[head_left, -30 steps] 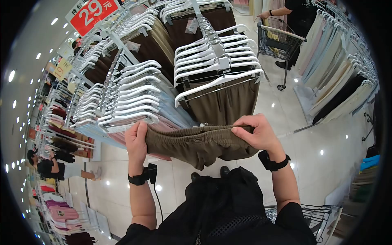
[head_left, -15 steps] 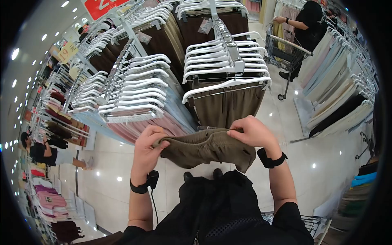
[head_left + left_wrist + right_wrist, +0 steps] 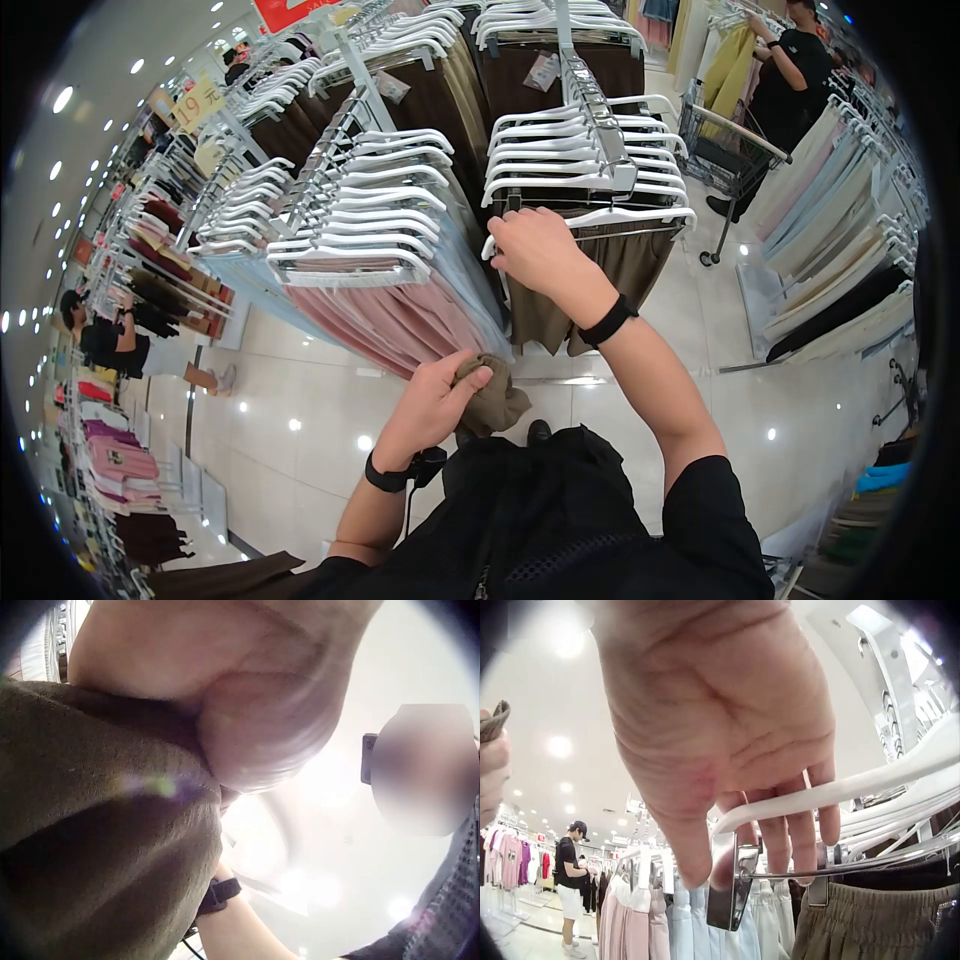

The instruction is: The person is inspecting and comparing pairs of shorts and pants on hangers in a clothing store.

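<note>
Risk lies first at the white hanger [image 3: 640, 215]: an off-centre pull by the right hand [image 3: 540, 250] could tilt it or catch the closely packed hangers behind. Uneven pressure near the metal clip [image 3: 726, 904] might loosen the hanging brown clothing [image 3: 540, 315]. The bunched brown garment [image 3: 495, 400], low before the body, could slip should the left hand [image 3: 430, 395] relax. The right forearm reaches forward and inward, fingers hooked around the hanger's end; the left is lower, thumb and fingers closed on the bunched cloth.

Cart [image 3: 722, 160] R. of ctr. hangers [image 3: 620, 215] (trousers [image 3: 642, 265] below).
</note>
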`<state>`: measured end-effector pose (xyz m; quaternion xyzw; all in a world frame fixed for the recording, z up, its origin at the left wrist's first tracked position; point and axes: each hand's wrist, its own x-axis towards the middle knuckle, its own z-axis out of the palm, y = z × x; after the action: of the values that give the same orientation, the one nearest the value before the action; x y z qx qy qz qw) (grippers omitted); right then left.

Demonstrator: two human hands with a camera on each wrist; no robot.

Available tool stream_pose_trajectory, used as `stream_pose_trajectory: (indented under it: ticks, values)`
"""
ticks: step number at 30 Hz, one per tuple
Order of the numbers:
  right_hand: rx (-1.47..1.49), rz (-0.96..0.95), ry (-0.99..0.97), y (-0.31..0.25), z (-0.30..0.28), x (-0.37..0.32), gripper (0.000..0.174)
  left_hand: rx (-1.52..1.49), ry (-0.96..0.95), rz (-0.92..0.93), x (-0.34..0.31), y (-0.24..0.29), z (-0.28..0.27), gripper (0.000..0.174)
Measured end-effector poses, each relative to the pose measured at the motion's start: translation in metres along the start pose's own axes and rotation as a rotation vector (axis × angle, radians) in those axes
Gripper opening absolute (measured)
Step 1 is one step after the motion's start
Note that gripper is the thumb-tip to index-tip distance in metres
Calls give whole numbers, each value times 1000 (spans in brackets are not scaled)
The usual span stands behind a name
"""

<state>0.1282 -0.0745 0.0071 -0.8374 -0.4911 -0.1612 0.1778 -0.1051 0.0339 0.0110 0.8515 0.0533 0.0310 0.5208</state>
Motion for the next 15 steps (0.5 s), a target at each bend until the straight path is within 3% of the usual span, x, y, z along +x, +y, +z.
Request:
stream_pose_trajectory:
  ticks: [1, 7, 9, 11, 13, 15]
  values:
    - [-12, 41, -126, 2, 5, 5, 18, -75, -14, -10, -2, -3, -1, 24]
    - [-19, 30, 39, 7, 7, 10, 20, -476, -54, -127, -7, -3, -10, 24]
    - [-2, 54, 87, 7, 1, 13, 20, -469, -53, -110, -6, -1, -11, 23]
    - [1, 57, 271, 12, -5, 17, 20, -464, -61, -93, -2, 2, -10, 23]
    - [5, 92, 283, 17, -13, 21, 19, -378, -35, -60, 3, 6, -9, 20]
    - [53, 154, 428, 24, -17, 22, 19, -247, -11, -28, 7, 12, -8, 18]
